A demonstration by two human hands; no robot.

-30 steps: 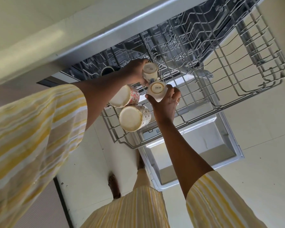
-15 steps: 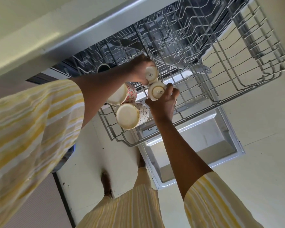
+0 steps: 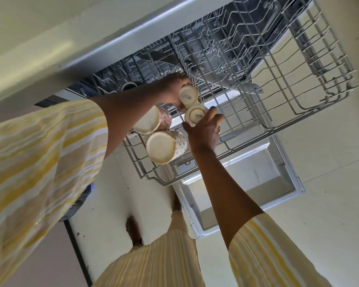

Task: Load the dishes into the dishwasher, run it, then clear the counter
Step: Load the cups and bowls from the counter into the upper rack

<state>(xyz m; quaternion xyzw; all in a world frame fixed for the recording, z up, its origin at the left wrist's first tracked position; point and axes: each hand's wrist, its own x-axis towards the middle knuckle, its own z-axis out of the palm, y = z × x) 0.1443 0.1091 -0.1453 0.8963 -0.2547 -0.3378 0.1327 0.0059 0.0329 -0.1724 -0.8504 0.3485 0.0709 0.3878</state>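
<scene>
The dishwasher's upper wire rack (image 3: 294, 104) is pulled out over the open door (image 3: 278, 183). Two patterned mugs stand upside down in the rack's near left corner: one with red marks (image 3: 153, 121), one with blue marks (image 3: 164, 149). My left hand (image 3: 170, 90) grips a small white cup (image 3: 188, 96), bottom up, against the rack's tines. Just below it, my right hand (image 3: 205, 129) holds a second small white cup (image 3: 195, 117) marked SISTA, also bottom up, touching the first. Both cups sit right of the red-marked mug.
The rack's right half holds only bare tines. The lower rack (image 3: 247, 38) sits inside the dark tub. A pale counter edge (image 3: 71, 48) runs above the machine. My feet (image 3: 134, 230) stand on the light floor left of the door.
Both hands shifted slightly. The left hand's cup turned further bottom-up and dropped closer to the right hand's cup. The two patterned mugs stayed put.
</scene>
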